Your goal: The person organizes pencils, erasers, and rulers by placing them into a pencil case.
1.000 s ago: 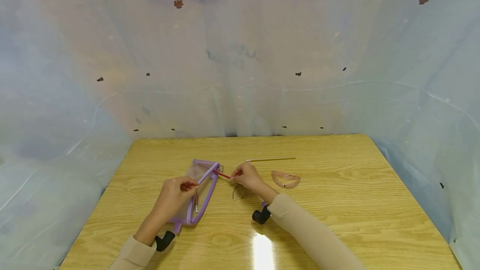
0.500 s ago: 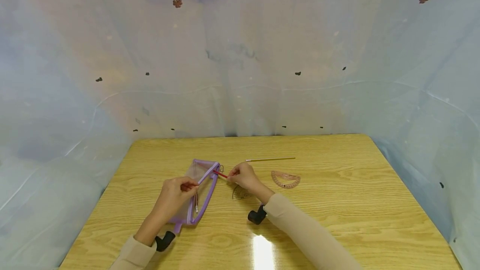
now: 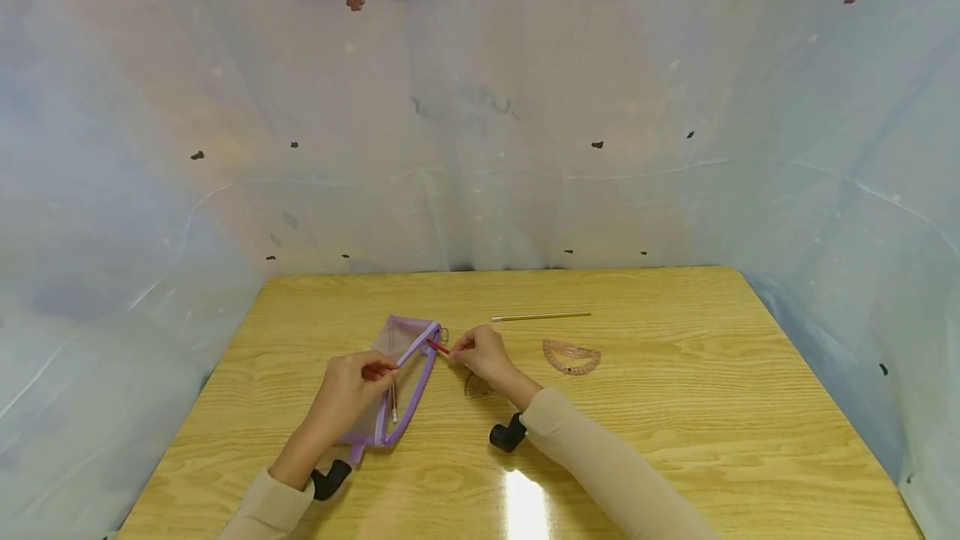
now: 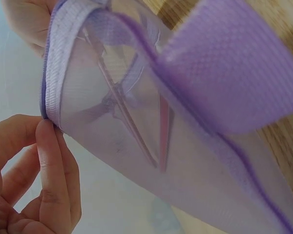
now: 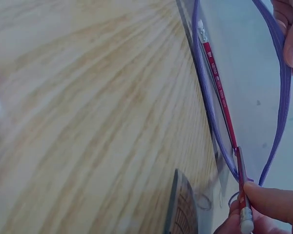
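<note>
Right hand (image 3: 483,357) nearer purple pouch (image 3: 420,397), red pencil (image 5: 241,170) in its pinch, partway inside, rim (image 4: 56,68) in grip of left hand (image 3: 352,390).

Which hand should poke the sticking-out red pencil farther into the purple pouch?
Probably the right hand: it pinches the red pencil near its eraser, while the left hand holds the purple pouch open.

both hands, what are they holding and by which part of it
The left hand pinches the purple mesh pouch by one edge of its opening; the right hand pinches a red pencil near its eraser end.
</note>
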Motion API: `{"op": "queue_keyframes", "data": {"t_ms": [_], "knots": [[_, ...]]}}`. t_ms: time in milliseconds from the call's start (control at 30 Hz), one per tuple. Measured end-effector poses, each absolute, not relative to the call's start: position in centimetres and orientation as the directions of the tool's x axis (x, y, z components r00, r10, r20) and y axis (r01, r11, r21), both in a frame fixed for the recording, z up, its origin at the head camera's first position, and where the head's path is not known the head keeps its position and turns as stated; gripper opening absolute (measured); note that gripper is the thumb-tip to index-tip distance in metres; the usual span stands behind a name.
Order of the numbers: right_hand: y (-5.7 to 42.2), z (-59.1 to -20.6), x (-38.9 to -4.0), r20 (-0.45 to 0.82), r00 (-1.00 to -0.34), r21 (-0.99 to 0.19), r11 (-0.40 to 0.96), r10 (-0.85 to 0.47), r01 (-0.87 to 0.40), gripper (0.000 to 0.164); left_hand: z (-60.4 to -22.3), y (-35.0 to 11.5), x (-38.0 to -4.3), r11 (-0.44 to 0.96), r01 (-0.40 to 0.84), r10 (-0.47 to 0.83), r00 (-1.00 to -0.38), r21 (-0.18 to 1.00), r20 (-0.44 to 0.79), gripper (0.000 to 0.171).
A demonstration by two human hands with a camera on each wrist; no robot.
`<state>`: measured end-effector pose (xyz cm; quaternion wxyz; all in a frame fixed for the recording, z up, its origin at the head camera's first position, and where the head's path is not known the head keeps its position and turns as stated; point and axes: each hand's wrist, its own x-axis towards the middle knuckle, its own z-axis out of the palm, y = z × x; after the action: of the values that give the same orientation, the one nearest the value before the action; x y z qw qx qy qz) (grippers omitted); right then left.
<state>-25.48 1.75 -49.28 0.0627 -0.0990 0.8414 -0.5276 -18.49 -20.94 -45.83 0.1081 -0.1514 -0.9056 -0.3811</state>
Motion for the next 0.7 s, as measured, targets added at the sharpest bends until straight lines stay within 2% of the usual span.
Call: {"op": "queue_keyframes", "data": {"t_ms": [267,700], "knots": [[1.2,-49.4,-25.2,0.041,-0.978,-0.914,0.388,-0.206,-0.12,0.007,-45.7,-20.9,-18.5,0.677,0.341,0.184,-0.936,0.652,0.299,0.006],[0.5,-48.6,-24.6,-0.019,-0.982,-0.916,0.397,-0.19,-0.059,0.007,-45.9,-20.9,-18.6,0.662,0.377,0.189,-0.92,0.648,0.342,0.005]]}}
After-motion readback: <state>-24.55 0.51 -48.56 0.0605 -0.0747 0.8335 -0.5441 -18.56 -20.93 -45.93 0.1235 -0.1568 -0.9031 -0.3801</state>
